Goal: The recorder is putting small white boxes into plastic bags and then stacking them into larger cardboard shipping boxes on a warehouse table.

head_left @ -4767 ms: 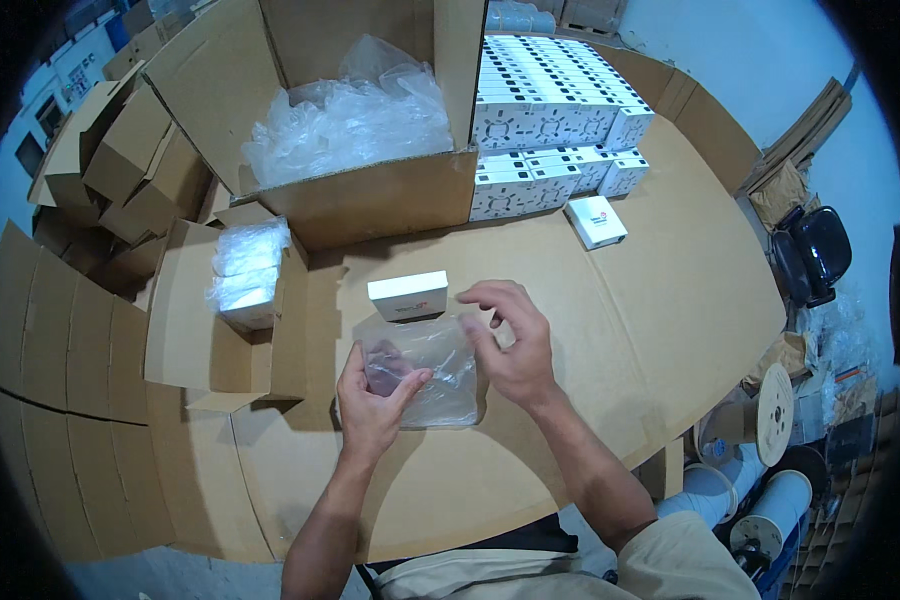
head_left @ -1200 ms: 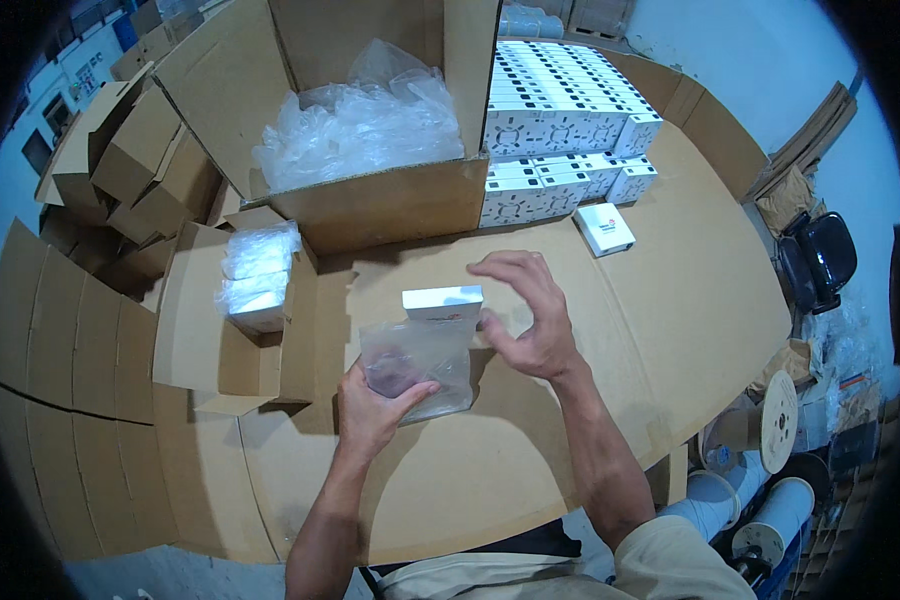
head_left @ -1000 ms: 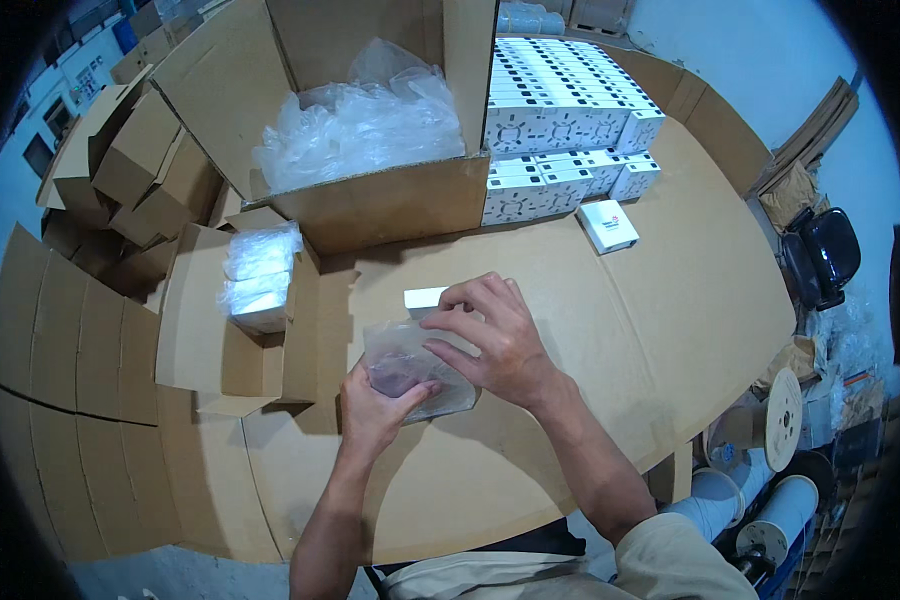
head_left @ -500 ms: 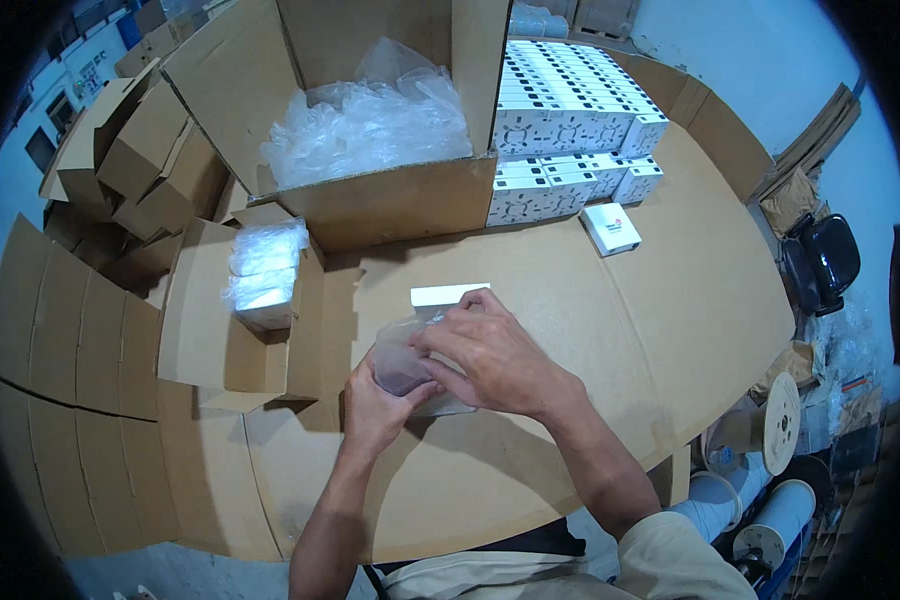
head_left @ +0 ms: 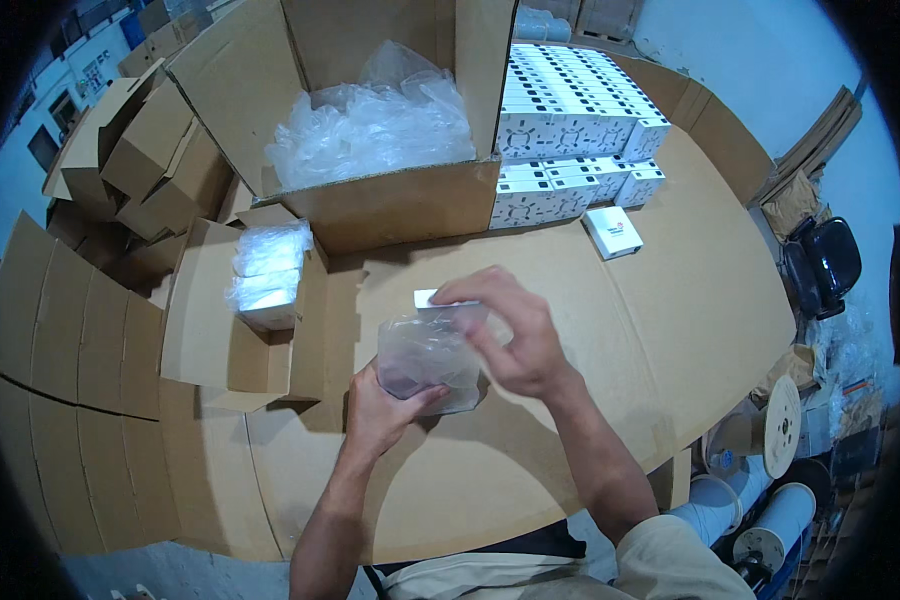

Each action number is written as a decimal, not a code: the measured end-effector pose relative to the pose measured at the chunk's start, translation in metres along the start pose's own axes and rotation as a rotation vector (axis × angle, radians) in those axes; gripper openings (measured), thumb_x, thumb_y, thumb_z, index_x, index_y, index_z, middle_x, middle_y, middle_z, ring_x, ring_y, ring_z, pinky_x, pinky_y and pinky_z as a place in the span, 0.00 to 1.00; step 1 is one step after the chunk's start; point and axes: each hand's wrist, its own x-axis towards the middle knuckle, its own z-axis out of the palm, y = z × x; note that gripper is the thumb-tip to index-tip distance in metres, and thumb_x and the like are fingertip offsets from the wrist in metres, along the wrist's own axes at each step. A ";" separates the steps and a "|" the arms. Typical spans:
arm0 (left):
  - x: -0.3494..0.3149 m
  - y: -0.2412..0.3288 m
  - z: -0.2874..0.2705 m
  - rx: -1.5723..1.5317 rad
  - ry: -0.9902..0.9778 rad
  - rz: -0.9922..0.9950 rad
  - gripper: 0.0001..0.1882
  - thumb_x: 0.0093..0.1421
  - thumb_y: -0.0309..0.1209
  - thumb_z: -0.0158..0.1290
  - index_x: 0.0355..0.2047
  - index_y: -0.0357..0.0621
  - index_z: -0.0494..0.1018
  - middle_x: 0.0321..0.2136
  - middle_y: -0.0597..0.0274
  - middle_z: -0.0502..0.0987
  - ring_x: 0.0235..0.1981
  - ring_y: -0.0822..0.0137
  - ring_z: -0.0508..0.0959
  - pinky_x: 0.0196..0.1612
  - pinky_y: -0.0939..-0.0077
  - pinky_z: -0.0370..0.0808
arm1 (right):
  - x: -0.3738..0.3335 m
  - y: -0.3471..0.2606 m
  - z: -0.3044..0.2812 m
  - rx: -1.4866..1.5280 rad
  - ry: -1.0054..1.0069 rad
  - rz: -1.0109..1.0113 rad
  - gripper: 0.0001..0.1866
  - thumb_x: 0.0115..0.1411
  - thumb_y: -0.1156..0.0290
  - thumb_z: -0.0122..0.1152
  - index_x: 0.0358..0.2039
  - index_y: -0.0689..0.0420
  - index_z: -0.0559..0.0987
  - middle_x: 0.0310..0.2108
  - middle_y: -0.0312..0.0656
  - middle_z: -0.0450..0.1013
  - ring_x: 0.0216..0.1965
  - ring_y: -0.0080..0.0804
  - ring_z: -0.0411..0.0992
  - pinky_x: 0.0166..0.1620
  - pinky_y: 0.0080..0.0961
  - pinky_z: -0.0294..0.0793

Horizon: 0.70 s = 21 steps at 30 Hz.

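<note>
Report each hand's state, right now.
Left hand: closed, holding a plastic bag.
Right hand: fingers curved at a white box; grip can't be told.

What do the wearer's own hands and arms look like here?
The left hand and right hand are ungloved, with no watch or bracelet showing. Both forearms are bare. A loose, plain beige sleeve covers the right arm above; no left sleeve shows.

1. I see the left hand (head_left: 380, 408) gripping a clear bag (head_left: 432, 358).
2. At its two o'clock, the right hand (head_left: 515, 335) partly hides a white box (head_left: 424, 298).
3. At nine o'clock, a carton (head_left: 310, 335) gapes.
</note>
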 end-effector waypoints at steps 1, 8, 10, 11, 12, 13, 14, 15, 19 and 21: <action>0.001 -0.002 0.000 0.002 -0.008 -0.004 0.27 0.47 0.33 0.76 0.45 0.35 0.79 0.39 0.54 0.85 0.40 0.66 0.84 0.47 0.68 0.80 | 0.000 0.005 -0.002 0.080 0.114 0.088 0.13 0.58 0.77 0.62 0.44 0.58 0.81 0.43 0.45 0.80 0.49 0.43 0.76 0.55 0.40 0.72; 0.002 -0.008 0.002 -0.048 0.019 -0.008 0.27 0.46 0.35 0.77 0.44 0.34 0.79 0.38 0.55 0.85 0.39 0.67 0.84 0.46 0.69 0.81 | -0.009 0.036 -0.018 0.002 -0.001 0.168 0.18 0.55 0.82 0.62 0.48 0.59 0.81 0.50 0.44 0.78 0.57 0.43 0.73 0.58 0.38 0.74; 0.002 -0.007 0.002 -0.069 0.018 0.002 0.27 0.46 0.35 0.77 0.43 0.35 0.79 0.38 0.55 0.85 0.39 0.68 0.84 0.46 0.69 0.81 | -0.012 0.048 -0.010 0.017 -0.049 0.127 0.23 0.54 0.87 0.61 0.51 0.57 0.80 0.51 0.44 0.78 0.51 0.37 0.76 0.50 0.30 0.75; 0.002 -0.006 0.002 -0.088 0.020 0.011 0.27 0.46 0.35 0.77 0.43 0.35 0.79 0.38 0.55 0.85 0.39 0.68 0.84 0.46 0.69 0.81 | -0.014 0.050 -0.012 0.015 -0.048 0.128 0.23 0.54 0.87 0.61 0.51 0.57 0.80 0.51 0.44 0.78 0.51 0.37 0.76 0.50 0.30 0.75; 0.002 -0.007 0.001 -0.088 0.023 0.012 0.27 0.46 0.35 0.77 0.43 0.35 0.79 0.38 0.55 0.85 0.39 0.68 0.84 0.46 0.69 0.81 | -0.013 0.050 -0.012 0.035 -0.056 0.212 0.22 0.54 0.86 0.64 0.50 0.57 0.81 0.50 0.44 0.78 0.50 0.37 0.77 0.51 0.30 0.77; 0.002 -0.009 0.000 -0.066 0.021 -0.010 0.28 0.46 0.35 0.77 0.44 0.35 0.79 0.38 0.55 0.85 0.39 0.67 0.84 0.46 0.69 0.81 | -0.012 0.051 -0.013 0.055 -0.065 0.295 0.21 0.54 0.85 0.66 0.50 0.57 0.81 0.49 0.44 0.79 0.49 0.37 0.78 0.51 0.30 0.80; 0.002 -0.010 0.000 -0.043 0.020 -0.032 0.28 0.46 0.36 0.77 0.44 0.35 0.79 0.38 0.55 0.85 0.39 0.67 0.84 0.46 0.69 0.81 | -0.013 0.051 -0.016 0.056 -0.067 0.293 0.21 0.54 0.85 0.66 0.50 0.57 0.81 0.49 0.44 0.79 0.49 0.37 0.78 0.51 0.30 0.80; 0.002 -0.010 -0.001 -0.044 0.022 -0.031 0.28 0.46 0.36 0.77 0.44 0.35 0.79 0.38 0.55 0.85 0.39 0.67 0.84 0.46 0.69 0.81 | -0.016 0.053 -0.020 0.013 -0.047 0.281 0.20 0.55 0.84 0.66 0.49 0.57 0.81 0.48 0.44 0.79 0.47 0.35 0.78 0.48 0.28 0.80; 0.003 -0.007 0.001 -0.025 0.008 -0.005 0.30 0.46 0.36 0.77 0.46 0.35 0.78 0.39 0.54 0.85 0.40 0.66 0.84 0.47 0.68 0.80 | -0.025 0.057 -0.020 0.126 0.188 0.370 0.16 0.58 0.84 0.66 0.47 0.58 0.81 0.46 0.41 0.79 0.44 0.28 0.77 0.42 0.26 0.81; 0.002 -0.007 0.001 -0.013 0.003 -0.006 0.30 0.46 0.36 0.77 0.46 0.35 0.78 0.39 0.54 0.85 0.40 0.66 0.84 0.47 0.68 0.80 | -0.022 0.059 -0.013 0.134 0.284 0.269 0.15 0.60 0.84 0.65 0.47 0.61 0.77 0.45 0.42 0.78 0.44 0.27 0.77 0.43 0.26 0.82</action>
